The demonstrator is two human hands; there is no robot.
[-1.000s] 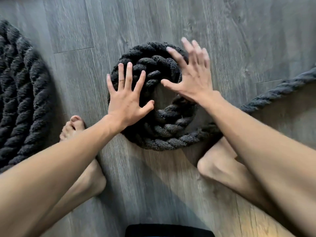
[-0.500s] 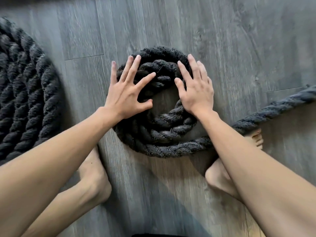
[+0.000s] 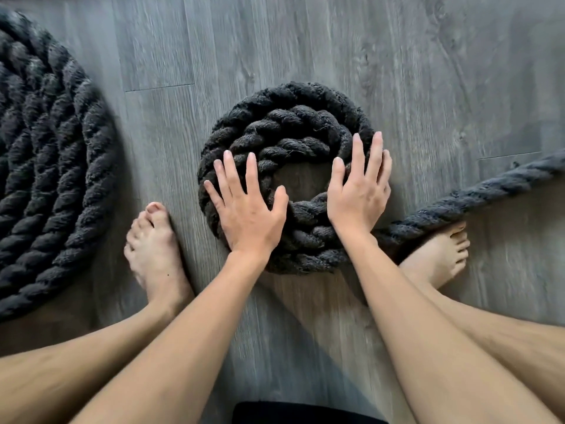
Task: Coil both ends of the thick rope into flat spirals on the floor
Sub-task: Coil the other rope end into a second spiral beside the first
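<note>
Pressing flat with spread fingers, left hand [image 3: 247, 215] and right hand [image 3: 359, 195], gripping nothing, on thick dark twisted rope [image 3: 293, 117] spiralling loosely on floor [image 3: 428, 87].

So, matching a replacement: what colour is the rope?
Dark charcoal, nearly black, twisted strands; the head view shows the rope best.

Under me is a floor [image 3: 336, 41] of grey wood-look planks with dark grain and thin seams between the boards. The light is soft, and a shadow falls near my body.
</note>
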